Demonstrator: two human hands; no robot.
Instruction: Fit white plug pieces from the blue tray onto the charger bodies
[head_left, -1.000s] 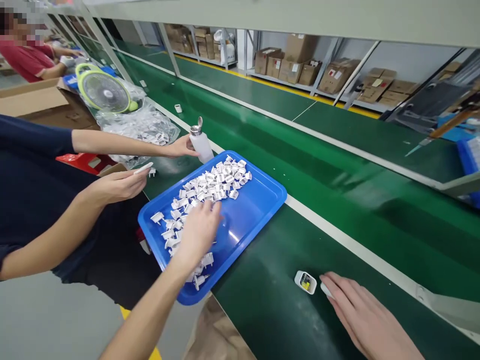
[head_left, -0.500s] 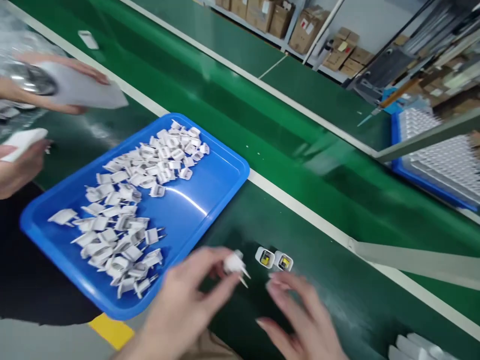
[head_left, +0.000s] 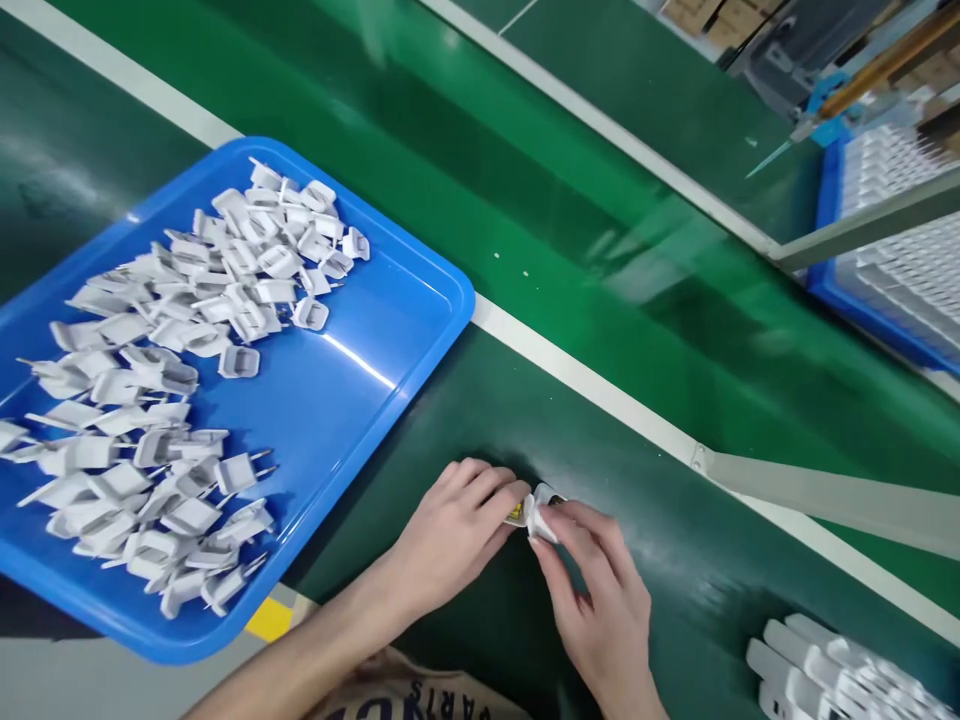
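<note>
Left hand (head_left: 450,530) and right hand (head_left: 596,600), grip narrow, both pinching white plug housing (head_left: 541,517) above green conveyor belt (head_left: 675,600); blue tray (head_left: 457,290) of white plug parts (head_left: 247,260) just left.

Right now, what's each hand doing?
Left hand: closed, holding a white plug casing.
Right hand: closed, holding the same casing.

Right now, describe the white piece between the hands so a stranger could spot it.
On the green conveyor belt beside the blue tray, the left hand and right hand meet. Between them is a small white plug piece showing a yellow patch, held, unlike the loose plugs heaped in the tray.
</note>
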